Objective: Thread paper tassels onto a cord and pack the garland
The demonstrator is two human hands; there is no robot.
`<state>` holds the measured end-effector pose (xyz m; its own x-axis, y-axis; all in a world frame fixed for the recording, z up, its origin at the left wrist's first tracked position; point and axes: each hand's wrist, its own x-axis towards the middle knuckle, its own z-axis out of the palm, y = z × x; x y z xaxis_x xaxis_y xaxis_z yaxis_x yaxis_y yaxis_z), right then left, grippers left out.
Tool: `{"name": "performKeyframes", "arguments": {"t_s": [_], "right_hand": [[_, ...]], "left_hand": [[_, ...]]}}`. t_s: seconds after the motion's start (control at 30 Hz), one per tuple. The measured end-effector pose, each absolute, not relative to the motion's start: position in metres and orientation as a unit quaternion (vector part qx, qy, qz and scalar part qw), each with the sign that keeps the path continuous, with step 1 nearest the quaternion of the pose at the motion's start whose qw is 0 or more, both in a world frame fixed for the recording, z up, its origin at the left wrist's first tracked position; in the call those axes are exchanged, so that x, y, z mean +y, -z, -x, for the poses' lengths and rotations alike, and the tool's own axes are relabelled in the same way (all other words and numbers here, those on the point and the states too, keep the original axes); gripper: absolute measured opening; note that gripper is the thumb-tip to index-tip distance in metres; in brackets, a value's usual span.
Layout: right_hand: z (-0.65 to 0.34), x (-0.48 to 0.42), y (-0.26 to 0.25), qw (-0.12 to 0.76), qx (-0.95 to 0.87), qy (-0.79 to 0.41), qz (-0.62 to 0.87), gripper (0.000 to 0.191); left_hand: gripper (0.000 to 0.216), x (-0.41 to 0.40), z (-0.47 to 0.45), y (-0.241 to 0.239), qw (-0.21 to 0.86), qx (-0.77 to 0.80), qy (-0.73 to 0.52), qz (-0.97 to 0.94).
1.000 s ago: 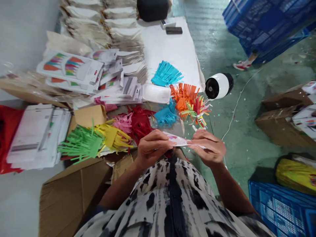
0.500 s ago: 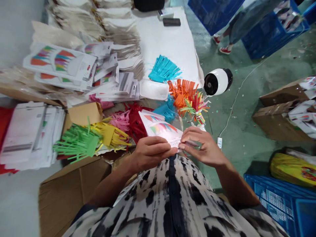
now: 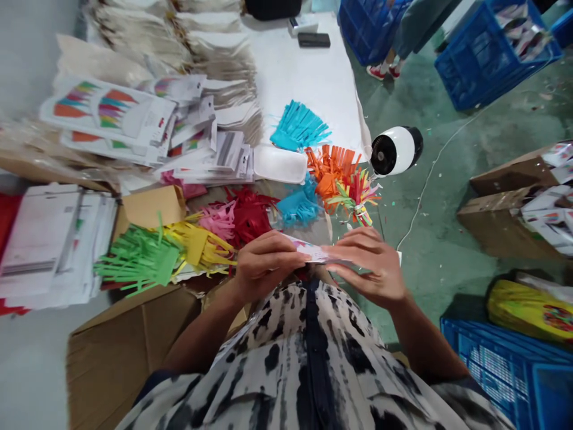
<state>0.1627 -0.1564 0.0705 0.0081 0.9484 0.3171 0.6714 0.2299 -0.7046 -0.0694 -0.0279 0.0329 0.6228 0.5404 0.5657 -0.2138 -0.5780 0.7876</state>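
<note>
In front of my shirt, I hold a white printed paper card (image 3: 316,253), tilted so that it shows nearly edge-on. My left hand (image 3: 268,263) is closed on its left side, thumb below and fingers above. At the other end, my right hand (image 3: 371,266) pinches the card between thumb and fingers. Just beyond lie fringed paper tassels: dark red (image 3: 251,216), pink (image 3: 219,220), blue (image 3: 299,203) and orange (image 3: 333,170). A multicoloured tassel bundle (image 3: 358,194) sits near my right fingertips. Yellow (image 3: 199,245) and green (image 3: 138,257) tassels lie to the left.
A white plastic tray (image 3: 280,165) stands beyond the tassels. Printed cards (image 3: 111,119) and stacked white sheets (image 3: 49,239) lie at left. A black-and-white cylindrical device (image 3: 397,150) is at right. Blue crates (image 3: 487,65), cartons (image 3: 505,227) and a person's legs (image 3: 421,27) are farther off.
The card has tipped from showing its printed face to nearly edge-on, uncovering the red and blue tassels. Both hands still grip it. The other person's legs have shifted left.
</note>
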Motion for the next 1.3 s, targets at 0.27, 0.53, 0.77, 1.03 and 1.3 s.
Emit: {"name": "performKeyframes", "arguments": {"t_s": [0.27,0.53,0.77,1.03,1.3], "right_hand": [[-0.166,-0.154,-0.053,0.43,-0.55,-0.308,0.646,0.01],[-0.174,-0.146,-0.031,0.479,-0.459,-0.302,0.684,0.015],[-0.188,-0.125,-0.031,0.429,-0.512,-0.349,0.658,0.031],[-0.193,-0.111,-0.019,0.276,-0.661,-0.292,0.634,0.048],[-0.207,-0.118,0.027,0.353,-0.645,-0.291,0.612,0.046]], "left_hand": [[0.012,-0.02,0.068,-0.035,0.615,0.243,-0.311,-0.683],[0.052,0.002,0.06,-0.024,0.696,0.351,-0.217,-0.587],[0.061,0.009,0.032,-0.024,0.734,0.388,-0.183,-0.527],[0.062,0.005,-0.001,0.005,0.797,0.389,-0.1,-0.452],[0.072,-0.019,0.005,0.03,0.809,0.384,-0.133,-0.425]]}}
